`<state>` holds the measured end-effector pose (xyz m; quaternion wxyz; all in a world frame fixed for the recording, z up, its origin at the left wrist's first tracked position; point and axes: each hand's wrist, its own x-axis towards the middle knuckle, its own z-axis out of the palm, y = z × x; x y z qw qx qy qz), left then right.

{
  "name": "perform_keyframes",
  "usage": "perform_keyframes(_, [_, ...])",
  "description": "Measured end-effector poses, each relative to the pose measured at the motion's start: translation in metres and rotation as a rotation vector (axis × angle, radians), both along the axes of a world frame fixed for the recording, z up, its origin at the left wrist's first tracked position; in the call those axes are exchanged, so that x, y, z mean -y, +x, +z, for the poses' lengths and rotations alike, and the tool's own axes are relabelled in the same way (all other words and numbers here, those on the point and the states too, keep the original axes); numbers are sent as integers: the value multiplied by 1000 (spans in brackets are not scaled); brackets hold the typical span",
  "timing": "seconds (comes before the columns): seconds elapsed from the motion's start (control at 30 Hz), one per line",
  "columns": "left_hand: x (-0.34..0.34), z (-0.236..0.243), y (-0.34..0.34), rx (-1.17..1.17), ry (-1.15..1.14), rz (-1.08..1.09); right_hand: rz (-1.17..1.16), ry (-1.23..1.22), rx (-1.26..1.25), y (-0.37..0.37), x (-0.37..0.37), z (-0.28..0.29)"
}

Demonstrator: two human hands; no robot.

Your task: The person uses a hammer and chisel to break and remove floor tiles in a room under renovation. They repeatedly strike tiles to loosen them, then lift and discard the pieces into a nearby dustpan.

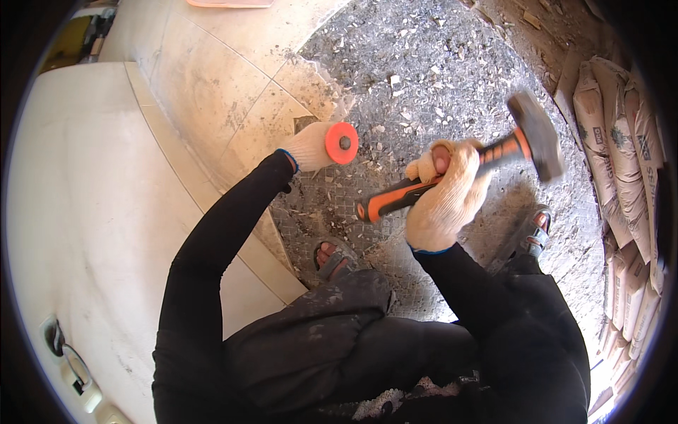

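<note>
So we have our right grip (446, 205) wrapped around a hammer (505, 150) toward two o'clock; our left grip (308, 147), fingers mostly hidden, holds a red-topped tool (342, 143) at twelve.

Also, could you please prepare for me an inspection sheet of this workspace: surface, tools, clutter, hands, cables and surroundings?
Surface: pale tiles at upper left, broken along one edge; dark floor beside them.
Tools: hammer, blurred; red-topped tool, seen end-on, perhaps a chisel.
Clutter: pale chips strewn over the dark floor.
Hands: both gloved; left hand closed around the red-topped tool, right hand around the hammer's handle.
Cables: dark item at lower left, too unclear to call a cable.
Surroundings: pale wall at left; stacked bags at right.
</note>
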<state>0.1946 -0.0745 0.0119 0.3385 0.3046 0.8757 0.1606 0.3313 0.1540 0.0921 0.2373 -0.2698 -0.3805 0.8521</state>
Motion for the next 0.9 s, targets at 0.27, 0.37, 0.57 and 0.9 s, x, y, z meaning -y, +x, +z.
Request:
perform_keyframes(0.27, [-8,3,-2,101,-25,47,960,115,560,55,38,-39])
perform_keyframes(0.37, [-8,2,1,37,39,41,820,1,502,33,12,-19])
perform_keyframes(0.57, [-4,3,1,-20,35,-13,93,-58,185,4,7,-5])
perform_keyframes(0.9, [-8,4,2,57,84,5,847,-143,522,35,18,-16])
